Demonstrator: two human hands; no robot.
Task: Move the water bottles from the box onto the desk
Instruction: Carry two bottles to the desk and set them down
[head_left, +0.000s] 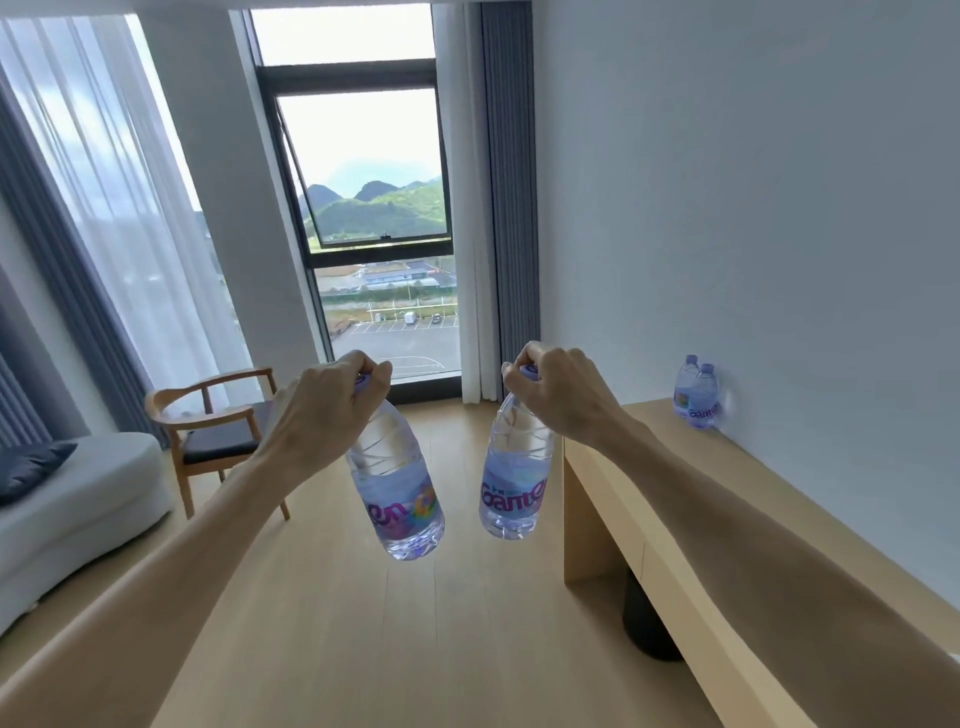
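Your left hand (332, 410) and right hand (558, 395) only pinch bottle caps; a swinging bottle (397, 483) could slip before the desk (727, 499).

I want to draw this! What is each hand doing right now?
Left hand: closed on the cap of the left bottle, which hangs in the air.
Right hand: closed on the cap of the right bottle.

Hotel-like room, sofa (78, 499), wooden armchair (218, 415), long desk (727, 509), tall curtained window (374, 208)
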